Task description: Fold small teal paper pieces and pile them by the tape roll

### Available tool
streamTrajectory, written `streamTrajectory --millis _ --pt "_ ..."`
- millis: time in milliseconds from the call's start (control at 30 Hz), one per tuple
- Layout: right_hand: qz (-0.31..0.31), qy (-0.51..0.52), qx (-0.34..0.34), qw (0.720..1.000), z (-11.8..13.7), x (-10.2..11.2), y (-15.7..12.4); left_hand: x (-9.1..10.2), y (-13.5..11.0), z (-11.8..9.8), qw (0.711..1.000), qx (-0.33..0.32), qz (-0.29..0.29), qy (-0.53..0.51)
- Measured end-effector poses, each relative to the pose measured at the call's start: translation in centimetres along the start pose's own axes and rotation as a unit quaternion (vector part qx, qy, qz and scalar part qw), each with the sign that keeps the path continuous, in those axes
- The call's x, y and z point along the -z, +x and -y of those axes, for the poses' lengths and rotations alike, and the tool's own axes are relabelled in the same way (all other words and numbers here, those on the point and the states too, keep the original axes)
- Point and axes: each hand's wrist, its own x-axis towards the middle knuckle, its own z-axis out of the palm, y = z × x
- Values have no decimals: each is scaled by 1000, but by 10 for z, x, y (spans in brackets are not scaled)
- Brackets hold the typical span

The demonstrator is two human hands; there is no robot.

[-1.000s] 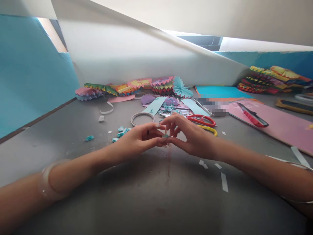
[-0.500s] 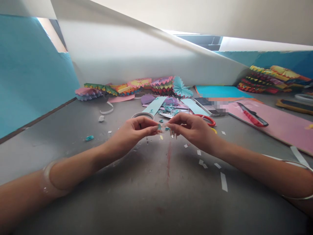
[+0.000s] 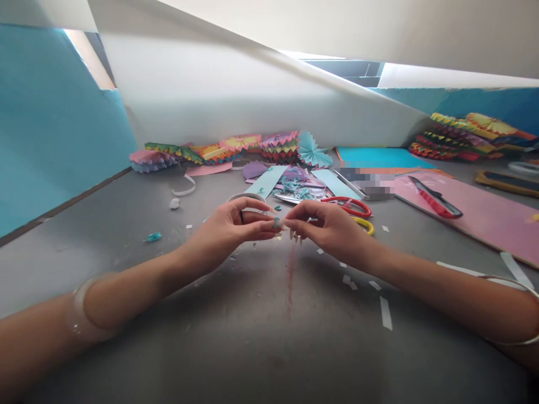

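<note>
Above the middle of the grey table (image 3: 252, 348), my left hand (image 3: 240, 220) pinches a small light-blue paper piece (image 3: 277, 222) between thumb and fingertips. My right hand (image 3: 322, 223) meets it there, its thumb and index finger closed at the piece's right edge. Whatever the right fingertips grip is too small to make out. Just behind the fingers lies a small teal paper scrap (image 3: 278, 207). Red-handled scissors (image 3: 357, 209) and a yellow ring-shaped handle (image 3: 365, 225) rest beyond my right hand. A roll of tape (image 3: 246, 198) is partly hidden behind my left hand.
Folded paper rosettes (image 3: 280, 147) line the back. Teal cuttings (image 3: 297, 188) lie in a heap before them. At right, a red cutter (image 3: 438, 202) rests on pink sheets (image 3: 484, 216). White paper bits (image 3: 386, 313) dot the table; a teal clip-like piece (image 3: 154, 237) lies left.
My hands have come together, so the fingertips now meet at the light-blue piece. The right hand moved slightly left and down, uncovering more of the red scissors and yellow handle.
</note>
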Motion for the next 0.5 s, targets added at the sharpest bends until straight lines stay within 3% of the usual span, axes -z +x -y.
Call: streamTrajectory --millis 500 --pt "19 -107 18 994 3 1 0 -2 3 3 1000 -5 13 10"
